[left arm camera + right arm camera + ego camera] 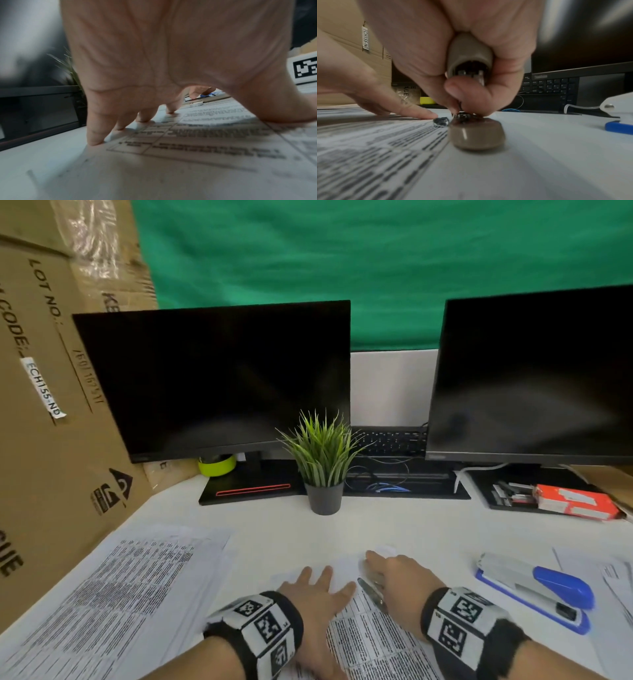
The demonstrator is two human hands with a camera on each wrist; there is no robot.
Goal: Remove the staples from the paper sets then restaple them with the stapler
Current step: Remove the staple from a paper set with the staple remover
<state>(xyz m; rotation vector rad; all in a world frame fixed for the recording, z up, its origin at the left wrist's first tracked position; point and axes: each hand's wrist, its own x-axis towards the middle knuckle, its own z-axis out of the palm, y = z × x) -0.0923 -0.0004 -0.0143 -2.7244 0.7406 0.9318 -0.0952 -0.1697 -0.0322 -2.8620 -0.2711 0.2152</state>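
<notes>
A printed paper set lies on the white desk in front of me. My left hand presses it flat, fingers straight and spread; the left wrist view shows the fingertips on the sheet. My right hand grips a grey-beige staple remover at the paper's top right corner. In the right wrist view its lower handle rests on the desk, and the metal claws meet at the paper's corner beside a small shiny metal piece. A blue and grey stapler lies to the right, apart from both hands.
More printed sheets lie at the left and others at the far right. A potted plant, two dark monitors, a keyboard and an orange staple box stand behind. Cardboard boxes wall the left side.
</notes>
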